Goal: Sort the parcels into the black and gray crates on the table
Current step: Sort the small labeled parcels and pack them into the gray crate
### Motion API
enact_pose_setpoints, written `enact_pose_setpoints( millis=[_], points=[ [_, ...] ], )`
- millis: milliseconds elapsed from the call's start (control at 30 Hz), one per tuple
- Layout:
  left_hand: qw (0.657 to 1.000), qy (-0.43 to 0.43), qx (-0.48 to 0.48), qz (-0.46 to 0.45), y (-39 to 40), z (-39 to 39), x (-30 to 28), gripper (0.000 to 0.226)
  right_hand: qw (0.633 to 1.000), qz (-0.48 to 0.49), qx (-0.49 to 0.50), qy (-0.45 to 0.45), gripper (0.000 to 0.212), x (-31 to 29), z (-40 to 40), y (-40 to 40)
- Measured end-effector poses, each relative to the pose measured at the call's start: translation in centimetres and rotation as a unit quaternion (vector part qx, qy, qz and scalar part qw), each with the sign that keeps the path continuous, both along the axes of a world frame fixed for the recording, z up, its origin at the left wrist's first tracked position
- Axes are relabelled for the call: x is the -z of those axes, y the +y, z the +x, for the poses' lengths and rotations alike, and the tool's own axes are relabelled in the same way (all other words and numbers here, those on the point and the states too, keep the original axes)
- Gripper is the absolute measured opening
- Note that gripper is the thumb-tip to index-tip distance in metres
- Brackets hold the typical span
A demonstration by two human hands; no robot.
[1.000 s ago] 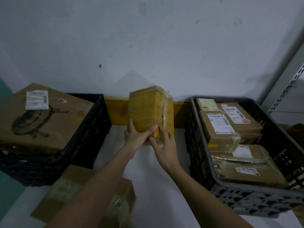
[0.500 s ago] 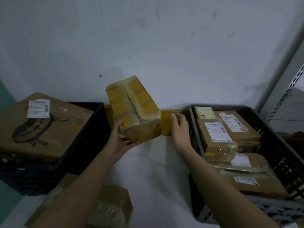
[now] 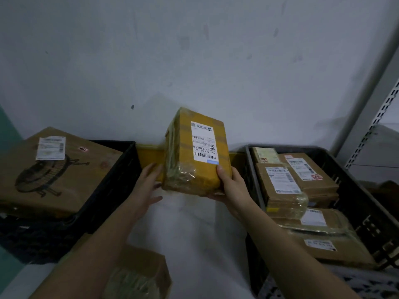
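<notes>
Parcels (image 3: pixel 287 186) fill gray crate (image 3: pixel 354 190); right hand (image 3: pixel 233 186) grips yellow parcel (image 3: pixel 194 152), left hand (image 3: pixel 144 188) released.

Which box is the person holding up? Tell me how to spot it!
Look between the black crate on the left and the gray crate on the right. The yellow parcel is up in the middle, in the right hand. It alone is bright yellow, its white label facing you.
</notes>
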State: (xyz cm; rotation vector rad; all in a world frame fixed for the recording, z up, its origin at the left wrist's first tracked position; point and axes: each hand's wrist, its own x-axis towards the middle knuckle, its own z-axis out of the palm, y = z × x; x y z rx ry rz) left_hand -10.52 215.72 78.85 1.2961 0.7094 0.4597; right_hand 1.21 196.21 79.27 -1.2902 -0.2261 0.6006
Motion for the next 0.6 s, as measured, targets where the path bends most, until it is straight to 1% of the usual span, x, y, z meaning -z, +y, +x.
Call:
enact_pose_setpoints(
  millis=[67,167,233,267,300,400,433,500,533,600],
  points=[
    [0.998,0.013,0.037,0.039,-0.8,0.1,-1.0,0.081,0.998,-0.022,0.024,-0.045,0.053,0.0,-0.1,0.1],
    [0.993,0.012,0.090,0.075,-2.8,0.4,-2.6,0.089,0.995,-0.019,0.031,-0.088,0.055,-0.2,-0.6,0.4],
    [0.993,0.013,0.088,0.080,-3.7,0.7,-3.0,0.093,0.995,-0.015,0.031,-0.096,0.057,-0.1,-1.0,0.7],
    [0.993,0.010,0.073,0.087,-3.9,0.7,-3.0,0.091,0.994,-0.018,0.031,-0.099,0.058,0.0,-1.1,0.9],
    [0.995,0.001,0.055,0.089,-4.1,0.8,-3.0,0.085,0.994,-0.021,0.030,-0.102,0.059,0.1,-1.2,1.1],
    [0.997,-0.021,0.018,0.077,-4.2,0.8,-3.0,0.047,0.994,-0.048,0.019,-0.100,0.062,0.2,-1.5,1.2],
    [0.996,-0.026,0.017,0.085,-4.0,0.7,-3.1,0.040,0.991,-0.073,0.007,-0.113,0.064,0.2,-1.4,1.1],
    [0.993,-0.035,0.024,0.113,-3.1,0.3,-3.6,0.038,0.977,-0.142,-0.006,-0.157,0.072,0.1,-0.6,0.7],
    [0.989,-0.037,0.032,0.140,-2.5,0.1,-3.8,0.038,0.965,-0.174,0.014,-0.196,0.076,0.1,0.1,0.4],
    [0.972,-0.028,0.066,0.225,-1.3,-0.4,-5.0,0.041,0.928,-0.213,0.084,-0.293,0.078,-1.0,1.4,-0.3]
  ],
)
